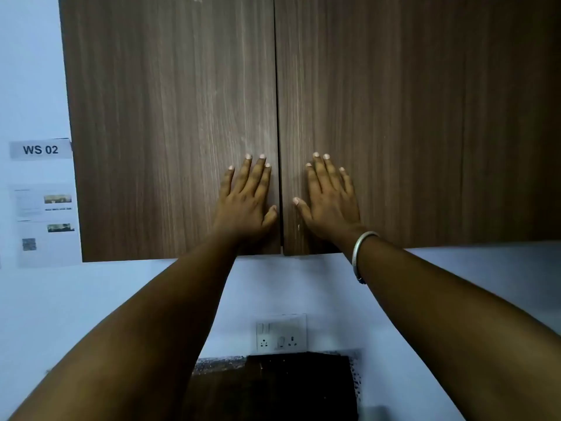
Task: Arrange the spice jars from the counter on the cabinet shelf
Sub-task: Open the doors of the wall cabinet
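A wall cabinet with two brown wood-grain doors fills the upper view, and both doors are closed. My left hand (246, 202) lies flat with straight fingers on the left door (170, 117), near its lower inner corner. My right hand (329, 202) lies flat on the right door (425, 117), just across the centre gap. A metal bangle (362, 250) sits on my right wrist. The shelf is hidden behind the doors. No spice jars are in view.
A switch and socket plate (280, 332) is on the pale wall below the cabinet. A dark countertop (273, 387) shows at the bottom between my forearms. A "WS 02" label (40, 149) and printed sheets (47, 226) hang on the wall at left.
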